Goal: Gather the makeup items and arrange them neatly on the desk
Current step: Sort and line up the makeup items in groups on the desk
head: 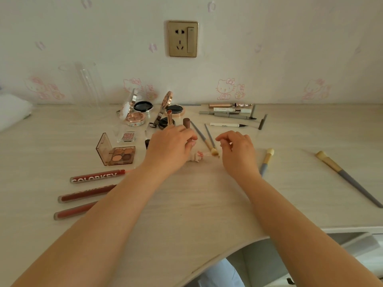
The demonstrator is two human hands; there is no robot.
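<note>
Makeup lies scattered on the pale wooden desk [186,204]. My left hand [172,143] hovers mid-desk with fingers curled toward the thumb. A brown tube [186,122] stands up just behind its fingertips, and I cannot tell whether the hand holds it. A small pink-and-white item [195,157] lies under that hand. My right hand [236,150] hangs with loosely curled fingers beside the heads of two thin grey brushes [204,137] and holds nothing I can see. An open eyeshadow palette [122,154] and three red lip gloss tubes [97,177] lie to the left.
Open compacts [132,114] and a rose-gold lipstick [170,118] stand at the back. Eyeliner pens [228,112] lie at the back right. Two bigger brushes [267,160] [348,179] lie at right. A clear container [87,85] stands by the wall. The desk's front edge curves inward at lower right.
</note>
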